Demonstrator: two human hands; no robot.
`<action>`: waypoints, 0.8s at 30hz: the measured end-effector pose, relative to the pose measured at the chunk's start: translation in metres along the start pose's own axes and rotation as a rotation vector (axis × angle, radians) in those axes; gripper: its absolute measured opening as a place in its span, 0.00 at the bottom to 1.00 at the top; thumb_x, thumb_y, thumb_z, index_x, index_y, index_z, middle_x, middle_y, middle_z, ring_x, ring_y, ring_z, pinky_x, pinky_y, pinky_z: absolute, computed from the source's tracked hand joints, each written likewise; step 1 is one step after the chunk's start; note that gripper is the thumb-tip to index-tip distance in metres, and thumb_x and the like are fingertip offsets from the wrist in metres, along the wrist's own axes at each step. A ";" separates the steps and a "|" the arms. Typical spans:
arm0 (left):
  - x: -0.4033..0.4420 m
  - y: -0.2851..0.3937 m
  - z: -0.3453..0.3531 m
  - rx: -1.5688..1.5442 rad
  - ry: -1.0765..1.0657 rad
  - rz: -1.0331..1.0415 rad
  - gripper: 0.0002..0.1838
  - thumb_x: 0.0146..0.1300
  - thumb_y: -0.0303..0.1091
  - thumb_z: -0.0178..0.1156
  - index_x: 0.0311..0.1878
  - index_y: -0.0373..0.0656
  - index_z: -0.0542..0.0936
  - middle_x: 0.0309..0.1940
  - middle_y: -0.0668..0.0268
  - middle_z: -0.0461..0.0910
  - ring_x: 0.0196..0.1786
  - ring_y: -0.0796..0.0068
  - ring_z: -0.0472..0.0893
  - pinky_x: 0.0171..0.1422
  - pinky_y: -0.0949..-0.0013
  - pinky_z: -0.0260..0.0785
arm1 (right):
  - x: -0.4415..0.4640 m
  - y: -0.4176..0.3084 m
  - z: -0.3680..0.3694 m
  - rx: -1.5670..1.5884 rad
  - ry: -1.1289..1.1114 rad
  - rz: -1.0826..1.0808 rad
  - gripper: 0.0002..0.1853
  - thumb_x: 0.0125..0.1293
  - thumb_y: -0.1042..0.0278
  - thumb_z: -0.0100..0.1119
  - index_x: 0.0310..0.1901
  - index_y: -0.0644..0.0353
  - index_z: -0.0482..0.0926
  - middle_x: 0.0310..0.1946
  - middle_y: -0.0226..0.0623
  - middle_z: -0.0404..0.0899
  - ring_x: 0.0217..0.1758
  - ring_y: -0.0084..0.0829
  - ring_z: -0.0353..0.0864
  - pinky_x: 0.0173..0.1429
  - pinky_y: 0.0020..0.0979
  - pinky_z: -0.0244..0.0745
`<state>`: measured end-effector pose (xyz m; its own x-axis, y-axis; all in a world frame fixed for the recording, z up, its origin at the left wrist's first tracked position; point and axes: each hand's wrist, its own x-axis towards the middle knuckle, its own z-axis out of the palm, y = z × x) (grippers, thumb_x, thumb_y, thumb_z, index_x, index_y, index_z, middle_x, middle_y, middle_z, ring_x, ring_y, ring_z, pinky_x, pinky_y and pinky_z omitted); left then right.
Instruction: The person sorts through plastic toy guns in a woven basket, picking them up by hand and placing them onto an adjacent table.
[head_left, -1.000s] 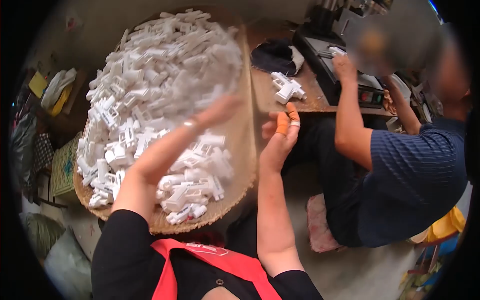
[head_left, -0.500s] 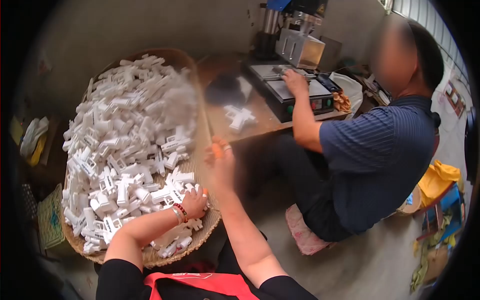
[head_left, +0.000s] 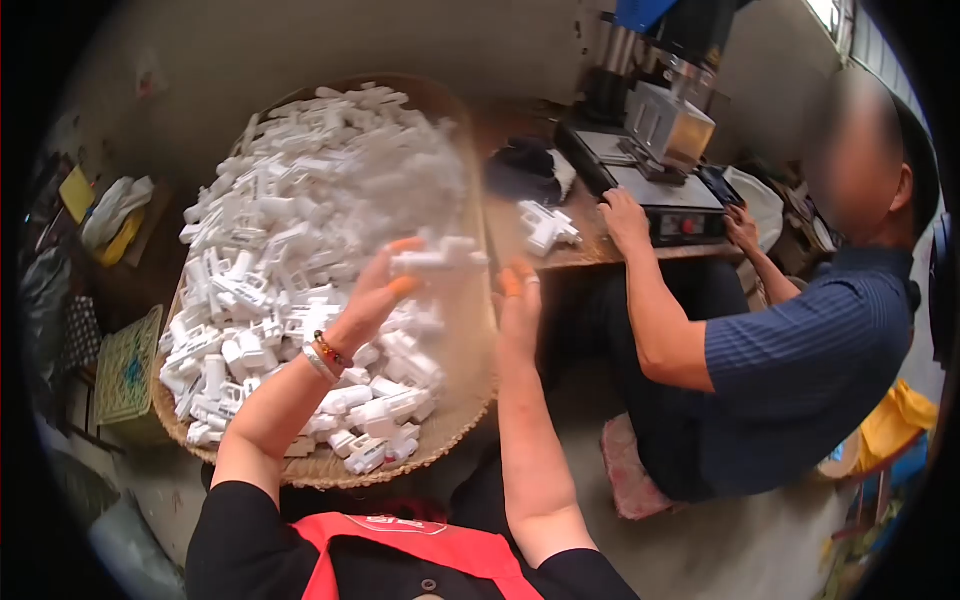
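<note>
My left hand point(head_left: 377, 288), with orange-wrapped fingertips and bracelets at the wrist, grips a white plastic toy gun point(head_left: 437, 257) above the basket. The piece is blurred by motion. My right hand point(head_left: 518, 300) is raised at the basket's right rim, close to the front of the piece. Its fingers, also partly wrapped in orange, are blurred, and whether they hold anything does not show. Below and left, a large heap of white toy guns point(head_left: 290, 230) fills the woven basket point(head_left: 467, 405).
White pieces point(head_left: 547, 228) and a dark cloth point(head_left: 527, 170) lie on the wooden table point(head_left: 590, 246) at the right. A co-worker point(head_left: 790, 350) sits there at a press machine point(head_left: 672, 125), one hand at its front edge. A cushioned stool point(head_left: 630, 468) stands below.
My left hand has lifted a white toy gun from the heap's near right part. My right hand has come beside it. The co-worker's hand has drawn back from under the press.
</note>
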<state>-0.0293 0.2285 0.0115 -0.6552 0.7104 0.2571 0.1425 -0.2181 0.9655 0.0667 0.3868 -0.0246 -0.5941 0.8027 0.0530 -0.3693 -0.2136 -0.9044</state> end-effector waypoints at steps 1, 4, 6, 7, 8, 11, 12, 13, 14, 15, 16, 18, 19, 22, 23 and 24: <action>-0.002 0.007 0.003 -0.044 0.001 0.015 0.27 0.57 0.21 0.56 0.62 0.43 0.67 0.51 0.67 0.73 0.52 0.78 0.73 0.58 0.73 0.66 | 0.002 0.004 0.001 -0.008 -0.034 0.031 0.18 0.68 0.62 0.49 0.55 0.61 0.70 0.48 0.30 0.72 0.44 0.20 0.70 0.44 0.21 0.66; -0.004 0.019 0.006 -0.084 0.007 0.039 0.27 0.58 0.22 0.57 0.63 0.42 0.66 0.51 0.67 0.73 0.52 0.77 0.73 0.58 0.72 0.67 | 0.014 0.030 0.000 0.044 -0.131 0.055 0.19 0.69 0.56 0.48 0.55 0.59 0.70 0.47 0.27 0.73 0.46 0.20 0.71 0.45 0.22 0.67; -0.004 0.026 0.007 -0.171 0.030 -0.035 0.28 0.57 0.23 0.57 0.63 0.40 0.65 0.50 0.66 0.74 0.51 0.76 0.74 0.56 0.71 0.68 | 0.026 0.044 -0.004 0.461 -0.496 0.267 0.24 0.71 0.52 0.42 0.61 0.60 0.66 0.53 0.31 0.73 0.52 0.25 0.73 0.53 0.27 0.69; -0.001 0.027 0.005 -0.222 0.048 -0.059 0.27 0.57 0.23 0.57 0.62 0.40 0.65 0.48 0.65 0.74 0.48 0.76 0.75 0.53 0.71 0.70 | 0.028 0.046 -0.006 0.460 -0.499 0.267 0.24 0.71 0.52 0.42 0.61 0.60 0.66 0.53 0.31 0.73 0.52 0.25 0.73 0.53 0.27 0.69; 0.002 0.028 0.002 -0.279 0.042 -0.090 0.28 0.57 0.23 0.56 0.62 0.40 0.65 0.47 0.64 0.74 0.48 0.76 0.76 0.52 0.71 0.70 | 0.024 0.041 -0.003 0.480 -0.534 0.268 0.23 0.71 0.54 0.44 0.59 0.61 0.67 0.50 0.30 0.74 0.50 0.24 0.74 0.52 0.25 0.70; 0.010 0.010 -0.013 -0.351 0.001 -0.095 0.29 0.59 0.24 0.56 0.64 0.41 0.63 0.47 0.63 0.73 0.48 0.75 0.75 0.50 0.70 0.72 | 0.004 0.010 0.003 0.395 -0.505 0.211 0.17 0.68 0.60 0.51 0.54 0.59 0.70 0.44 0.27 0.76 0.43 0.18 0.75 0.47 0.22 0.71; 0.012 0.001 -0.014 -0.221 0.139 -0.067 0.29 0.60 0.25 0.56 0.65 0.42 0.62 0.48 0.63 0.72 0.48 0.75 0.75 0.50 0.70 0.72 | -0.003 0.001 0.005 0.289 -0.438 0.150 0.14 0.66 0.64 0.57 0.51 0.56 0.72 0.40 0.24 0.76 0.38 0.14 0.74 0.43 0.20 0.72; 0.011 -0.007 -0.016 -0.090 0.273 -0.039 0.30 0.61 0.25 0.57 0.66 0.43 0.61 0.49 0.63 0.71 0.49 0.75 0.75 0.50 0.70 0.72 | -0.003 0.004 0.007 0.273 -0.336 0.094 0.15 0.64 0.67 0.60 0.51 0.58 0.71 0.39 0.27 0.76 0.37 0.16 0.74 0.42 0.21 0.72; 0.009 -0.005 -0.004 -0.035 0.375 0.044 0.29 0.62 0.27 0.56 0.66 0.43 0.61 0.52 0.63 0.70 0.49 0.76 0.74 0.51 0.72 0.70 | -0.003 0.009 0.010 0.274 -0.332 0.093 0.15 0.64 0.67 0.60 0.51 0.58 0.71 0.39 0.27 0.76 0.37 0.16 0.74 0.42 0.21 0.72; 0.007 -0.018 -0.006 0.175 0.356 0.138 0.29 0.63 0.26 0.56 0.67 0.43 0.60 0.53 0.63 0.70 0.49 0.75 0.74 0.52 0.73 0.69 | -0.003 0.017 0.012 0.128 -0.186 -0.078 0.16 0.63 0.66 0.61 0.51 0.60 0.70 0.39 0.29 0.76 0.37 0.17 0.74 0.42 0.21 0.72; 0.005 -0.032 -0.008 0.384 0.334 0.235 0.29 0.63 0.26 0.56 0.67 0.42 0.60 0.54 0.62 0.70 0.50 0.75 0.74 0.53 0.73 0.69 | -0.002 0.024 0.014 -0.018 -0.038 -0.248 0.18 0.63 0.65 0.61 0.50 0.61 0.70 0.39 0.31 0.76 0.38 0.18 0.73 0.41 0.21 0.72; -0.010 -0.024 0.014 0.467 0.055 0.090 0.31 0.62 0.28 0.58 0.67 0.40 0.60 0.56 0.60 0.68 0.51 0.76 0.73 0.54 0.72 0.68 | 0.002 0.033 0.015 0.099 -0.038 -0.173 0.22 0.62 0.64 0.62 0.52 0.64 0.66 0.41 0.36 0.75 0.39 0.21 0.74 0.40 0.22 0.73; -0.015 -0.030 0.025 0.561 0.040 0.129 0.31 0.61 0.29 0.59 0.67 0.39 0.60 0.56 0.58 0.68 0.52 0.75 0.73 0.54 0.72 0.68 | 0.002 0.037 0.015 0.177 -0.052 -0.101 0.23 0.62 0.63 0.62 0.52 0.64 0.65 0.41 0.37 0.75 0.40 0.22 0.74 0.39 0.23 0.74; -0.008 -0.029 0.045 0.611 0.026 0.102 0.33 0.60 0.30 0.60 0.67 0.38 0.60 0.55 0.55 0.68 0.51 0.73 0.73 0.53 0.73 0.68 | -0.001 0.037 0.016 0.182 -0.015 -0.046 0.26 0.62 0.61 0.63 0.53 0.63 0.61 0.44 0.38 0.72 0.40 0.24 0.74 0.37 0.25 0.76; -0.003 -0.026 0.048 0.568 0.025 0.036 0.34 0.59 0.30 0.60 0.67 0.37 0.59 0.55 0.54 0.68 0.50 0.71 0.73 0.51 0.72 0.68 | 0.000 0.034 0.013 0.127 -0.037 -0.004 0.23 0.64 0.65 0.59 0.54 0.64 0.60 0.48 0.40 0.70 0.45 0.26 0.73 0.46 0.28 0.75; 0.005 -0.025 0.050 0.583 0.038 -0.017 0.34 0.59 0.30 0.59 0.68 0.37 0.58 0.51 0.54 0.69 0.46 0.69 0.74 0.47 0.70 0.69 | 0.003 0.036 0.010 0.127 -0.036 -0.005 0.23 0.64 0.65 0.59 0.54 0.64 0.60 0.48 0.40 0.70 0.45 0.26 0.73 0.46 0.28 0.75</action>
<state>0.0009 0.2704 -0.0089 -0.6860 0.6834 0.2498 0.5089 0.2054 0.8359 0.0442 0.3763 -0.0525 -0.6163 0.7840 0.0747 -0.4584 -0.2800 -0.8435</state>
